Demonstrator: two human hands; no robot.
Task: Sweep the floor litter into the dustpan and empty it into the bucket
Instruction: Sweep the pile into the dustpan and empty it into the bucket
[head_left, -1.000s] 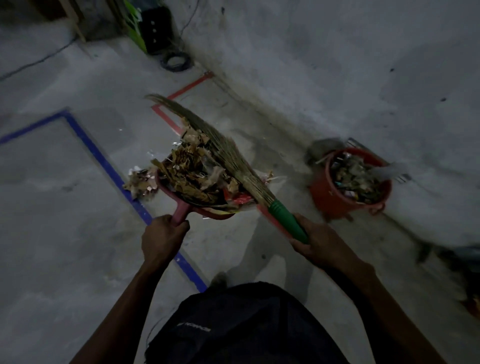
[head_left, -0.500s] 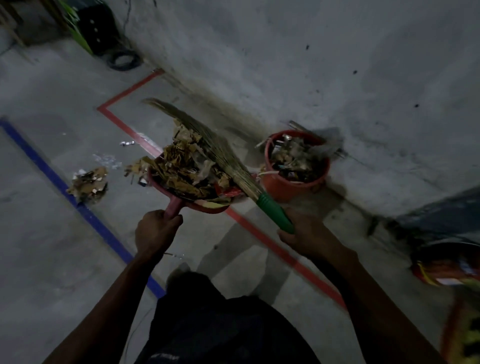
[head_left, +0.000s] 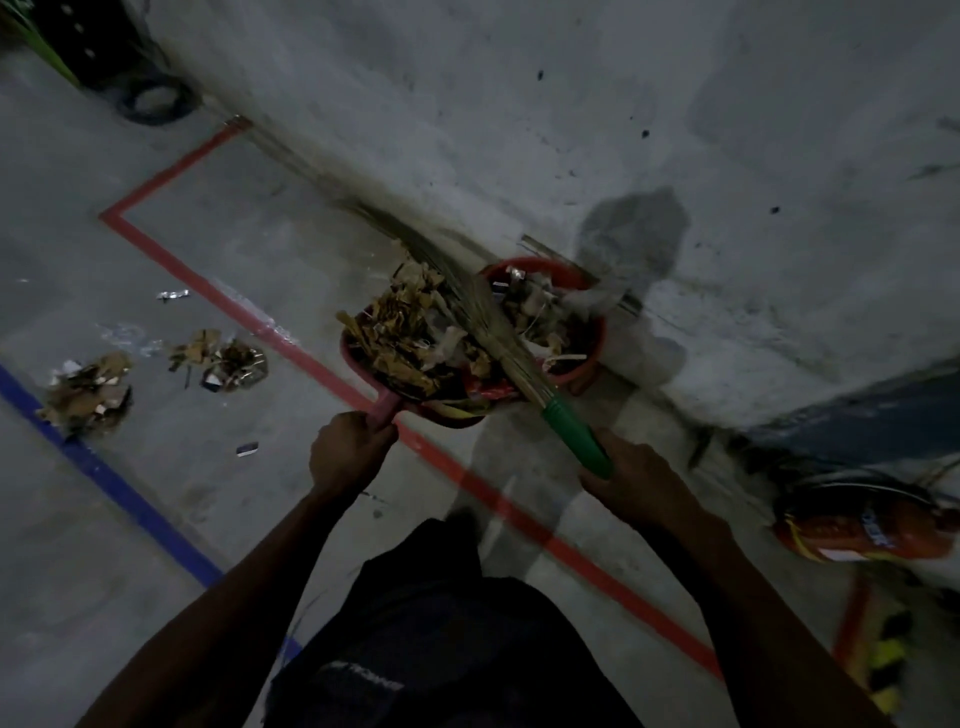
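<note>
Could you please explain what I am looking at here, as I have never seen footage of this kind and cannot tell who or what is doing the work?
There is no machine: a person wears a camera on the head, looking down at their own two hands. The left hand grips the handle of a red dustpan piled with dry litter. The right hand grips the green handle of a broom, whose bristles lie across the load. Just beyond the dustpan, by the wall, stands a red bucket that already holds rubbish. On the concrete floor to the left lie two more heaps of scraps, between a blue line and a red line. The dark shape at the bottom is the person's clothing.
</note>
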